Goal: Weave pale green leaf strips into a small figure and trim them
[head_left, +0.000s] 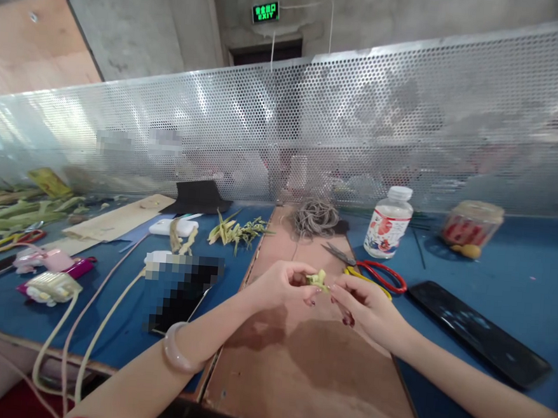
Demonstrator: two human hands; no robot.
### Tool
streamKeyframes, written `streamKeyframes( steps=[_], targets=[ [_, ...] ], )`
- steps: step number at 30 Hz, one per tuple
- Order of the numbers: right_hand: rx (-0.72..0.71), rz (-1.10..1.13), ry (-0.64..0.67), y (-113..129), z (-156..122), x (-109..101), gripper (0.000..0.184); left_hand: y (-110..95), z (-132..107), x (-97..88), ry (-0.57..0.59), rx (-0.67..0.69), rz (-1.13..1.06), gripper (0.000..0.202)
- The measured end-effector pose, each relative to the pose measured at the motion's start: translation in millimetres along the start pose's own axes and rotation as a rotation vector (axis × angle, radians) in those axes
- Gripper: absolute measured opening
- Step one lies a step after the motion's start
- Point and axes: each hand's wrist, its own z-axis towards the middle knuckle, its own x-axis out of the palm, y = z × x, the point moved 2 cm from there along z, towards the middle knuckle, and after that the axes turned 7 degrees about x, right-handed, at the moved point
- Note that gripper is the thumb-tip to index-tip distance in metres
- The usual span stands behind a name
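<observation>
Over the brown board (315, 377), both hands meet around a small pale yellow-green piece (318, 278), leaf-like and seemingly folded; its exact kind is not clear. My left hand (278, 286), with a pale bangle (176, 348) on the wrist, pinches it between thumb and fingers. My right hand (366, 305) has thumb and fingertips drawn together at the piece's right edge, where a thin end shows. Scissors (383, 272) with red handles lie just beyond the right hand, partly covering a yellow handle. Grey twine (317, 218) is heaped farther back on the board.
Right of the board are a labelled bottle (389, 222), a glass jar (473, 224) and a black tray-like slab (478, 334). Leftward lie a phone (181, 298), yellow-green woven sprigs (236, 231), charging cables (103, 324) and green husks (30, 214). A perforated metal screen (246, 130) closes the back.
</observation>
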Motion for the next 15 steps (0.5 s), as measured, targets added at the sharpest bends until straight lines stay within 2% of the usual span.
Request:
streamKeyframes(
  steps=[3, 7, 11, 15],
  targets=[
    [-0.046, -0.058, -0.063, -3, 1, -2, 0.027, -5, 0, 0.7, -0.015, 0.028, 0.022, 0.033],
    [-0.121, -0.169, -0.107, -1, 4, -1, 0.051, -10, 0, 6.0, 0.008, 0.079, 0.06, 0.03],
    [-0.196, -0.373, -0.157, 1, 4, 4, 0.037, -14, -4, 11.9, 0.088, 0.098, 0.107, 0.027],
    [-0.154, -0.341, -0.199, 0, 4, 4, 0.031, -18, -5, 15.0, 0.165, 0.092, 0.054, 0.029]
  ],
)
